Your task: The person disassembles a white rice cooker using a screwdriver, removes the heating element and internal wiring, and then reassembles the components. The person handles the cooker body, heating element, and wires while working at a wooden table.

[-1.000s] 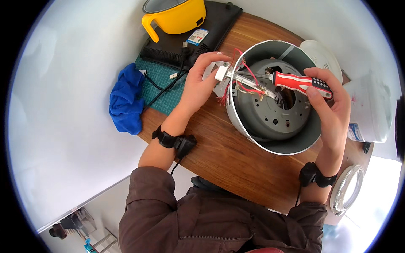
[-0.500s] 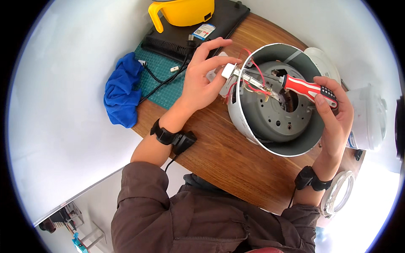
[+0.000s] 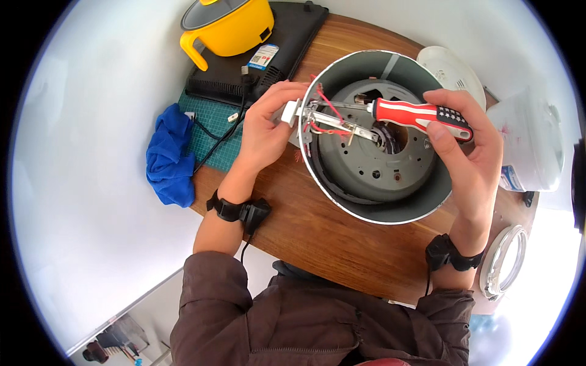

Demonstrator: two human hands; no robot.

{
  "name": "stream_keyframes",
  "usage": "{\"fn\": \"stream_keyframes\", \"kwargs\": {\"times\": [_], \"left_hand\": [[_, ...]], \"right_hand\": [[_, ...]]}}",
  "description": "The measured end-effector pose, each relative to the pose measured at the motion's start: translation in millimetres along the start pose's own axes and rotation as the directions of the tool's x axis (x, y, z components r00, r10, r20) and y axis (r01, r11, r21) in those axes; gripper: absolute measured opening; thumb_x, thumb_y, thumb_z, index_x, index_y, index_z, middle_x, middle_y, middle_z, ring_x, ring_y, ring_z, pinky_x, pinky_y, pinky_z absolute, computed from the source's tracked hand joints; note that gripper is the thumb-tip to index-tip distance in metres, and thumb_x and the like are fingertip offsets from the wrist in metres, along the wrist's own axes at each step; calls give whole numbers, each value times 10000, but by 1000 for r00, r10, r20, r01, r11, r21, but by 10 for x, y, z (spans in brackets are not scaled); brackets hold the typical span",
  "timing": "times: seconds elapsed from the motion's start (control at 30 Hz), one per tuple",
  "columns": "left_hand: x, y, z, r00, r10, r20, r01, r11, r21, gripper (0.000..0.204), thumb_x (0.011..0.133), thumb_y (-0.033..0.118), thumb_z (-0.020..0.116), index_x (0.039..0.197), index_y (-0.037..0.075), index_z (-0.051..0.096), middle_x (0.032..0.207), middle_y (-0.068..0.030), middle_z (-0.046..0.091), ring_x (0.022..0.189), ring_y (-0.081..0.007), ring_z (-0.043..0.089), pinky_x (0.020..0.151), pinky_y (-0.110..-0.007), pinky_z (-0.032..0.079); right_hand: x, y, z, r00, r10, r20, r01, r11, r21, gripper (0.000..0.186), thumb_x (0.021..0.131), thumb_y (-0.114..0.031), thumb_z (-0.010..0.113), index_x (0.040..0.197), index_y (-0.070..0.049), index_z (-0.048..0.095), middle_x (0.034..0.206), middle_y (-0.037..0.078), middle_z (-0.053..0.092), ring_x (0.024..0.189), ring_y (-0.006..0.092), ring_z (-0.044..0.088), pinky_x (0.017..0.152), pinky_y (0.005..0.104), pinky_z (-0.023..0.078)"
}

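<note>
My right hand (image 3: pixel 470 143) grips a screwdriver with a red, white and black handle (image 3: pixel 406 111). Its shaft reaches left toward a metal bracket inside the rim of a round grey metal housing (image 3: pixel 421 201), which has a perforated inner plate (image 3: pixel 394 171). My left hand (image 3: pixel 268 125), fingers curled, holds the white fitting (image 3: pixel 290 112) at the housing's left rim; some fingertips are hidden behind it. Red wires (image 3: pixel 329 104) run along the bracket.
A yellow pot (image 3: pixel 232 33) sits on a black flat appliance (image 3: pixel 287 43) over a green mat (image 3: pixel 210 146). Blue cloth (image 3: pixel 168 158) lies left; a white lid (image 3: pixel 445 67), translucent container (image 3: pixel 531 140) and clear ring (image 3: pixel 519 256) are right, on the wooden table (image 3: pixel 317 244).
My left fingers, raised and spread half a second ago, are now curled at the white fitting. The screwdriver, housing and both hands appear farther left in view.
</note>
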State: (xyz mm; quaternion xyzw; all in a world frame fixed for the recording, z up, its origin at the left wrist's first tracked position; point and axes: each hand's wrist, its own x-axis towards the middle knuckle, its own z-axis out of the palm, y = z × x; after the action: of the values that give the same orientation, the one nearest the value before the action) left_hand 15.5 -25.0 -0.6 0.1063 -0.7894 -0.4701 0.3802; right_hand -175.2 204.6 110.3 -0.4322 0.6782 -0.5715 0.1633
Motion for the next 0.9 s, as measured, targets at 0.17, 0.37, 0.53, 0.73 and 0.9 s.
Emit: {"fn": "stream_keyframes", "kwargs": {"times": [0.17,0.37,0.53,0.73,0.9], "left_hand": [[14,-25,10,999,-37,37,37,999,-9,398,838,-179,611,1184,-17,722,1222,-109,701,1135,-230,660,994,-321,505],[-10,-137,-33,997,-53,56,54,998,-16,421,795,-46,789,1208,-16,713,1208,-100,689,1119,-213,654,995,-325,507],[13,-166,-28,995,-24,93,26,1000,-11,497,767,12,871,1234,-12,703,1211,-88,679,1123,-203,646,998,-332,504],[11,-98,-2,995,-26,96,29,999,-25,494,765,20,876,1219,-11,685,1187,-65,666,1103,-178,621,997,-326,490],[-24,-162,-26,993,20,116,-14,999,-45,436,816,88,857,1186,-22,654,1165,-68,658,1088,-176,618,986,-315,480]], "right_hand": [[4,5,28,1000,-13,-27,13,1000,19,237,904,-33,698,1138,0,715,1001,29,683,921,104,619,862,255,489],[11,19,-33,998,-31,48,35,996,-84,269,946,-81,689,1196,19,690,1093,21,680,1003,93,610,915,237,465],[0,6,-46,997,-68,46,73,991,-109,263,937,-78,689,1183,14,694,1100,22,670,1003,95,600,915,236,457],[-43,-53,-68,988,-154,11,153,965,-213,262,926,-70,693,1175,10,697,1113,33,657,1015,115,592,924,248,449],[-72,-75,-116,985,-173,-13,166,962,-216,264,948,-82,689,1194,14,688,1125,35,653,1010,120,596,926,244,449]]}}
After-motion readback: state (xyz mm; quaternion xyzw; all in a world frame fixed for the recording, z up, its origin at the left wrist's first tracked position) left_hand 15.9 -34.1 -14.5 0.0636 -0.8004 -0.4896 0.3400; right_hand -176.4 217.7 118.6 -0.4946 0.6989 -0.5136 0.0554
